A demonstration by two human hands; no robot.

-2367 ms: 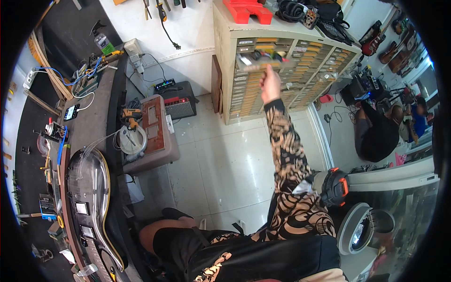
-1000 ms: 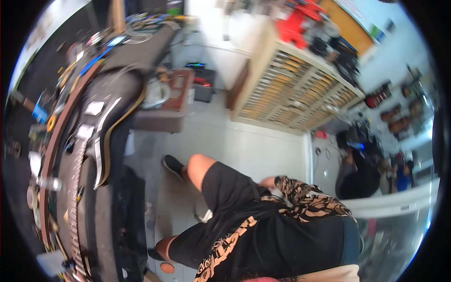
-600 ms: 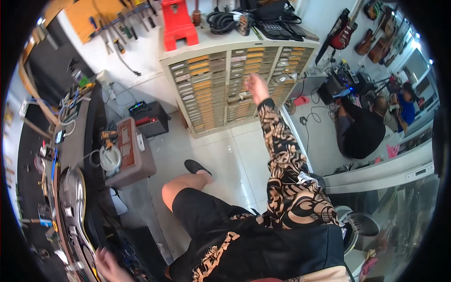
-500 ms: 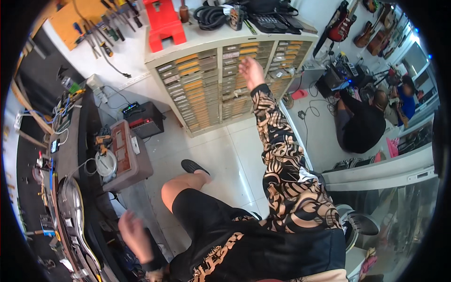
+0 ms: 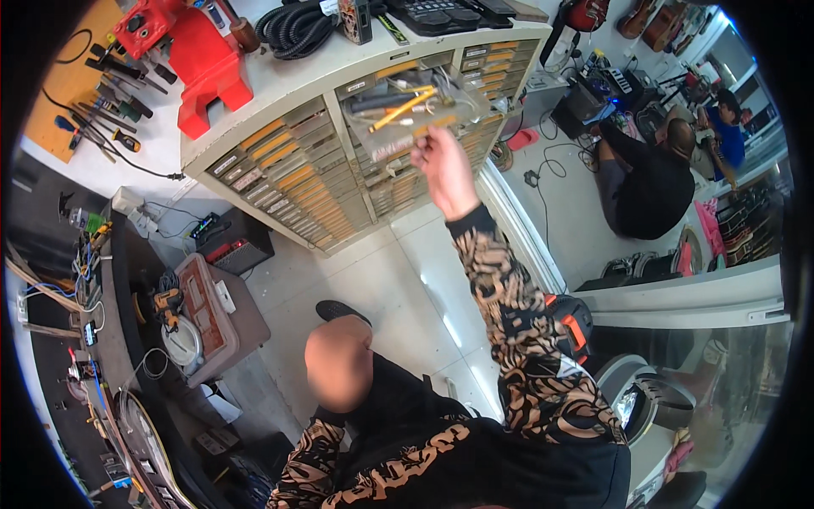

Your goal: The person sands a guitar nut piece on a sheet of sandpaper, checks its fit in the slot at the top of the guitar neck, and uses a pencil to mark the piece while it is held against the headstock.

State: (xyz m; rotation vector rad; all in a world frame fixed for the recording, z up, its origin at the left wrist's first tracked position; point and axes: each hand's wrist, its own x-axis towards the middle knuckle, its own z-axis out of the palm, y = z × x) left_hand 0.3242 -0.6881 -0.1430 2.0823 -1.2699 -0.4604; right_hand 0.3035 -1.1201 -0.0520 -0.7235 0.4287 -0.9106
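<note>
My right hand (image 5: 444, 170) reaches forward to a small drawer (image 5: 397, 142) pulled out from the beige multi-drawer cabinet (image 5: 263, 178), its fingers pinched on the drawer front. The drawer holds a yellow pencil-like item (image 5: 401, 109) and small dark and metal pieces I cannot make out. My left hand (image 5: 335, 394) is low beside my bent knee, smeared by a blurred patch where its fingers cannot be made out; its patterned sleeve shows below.
A red metal stand (image 5: 214, 95), coiled black cable (image 5: 295, 32) and cases top the cabinet. A workbench (image 5: 110, 339) with tools runs left, beside a plastic box (image 5: 222, 318). Two other people (image 5: 649, 195) sit beyond a partition among guitars and cables on the right.
Since half a second ago my right hand has gripped a drawer, which now sticks out from the cabinet. My left arm has moved rightward toward my knee, and the view has shifted closer to the cabinet.
</note>
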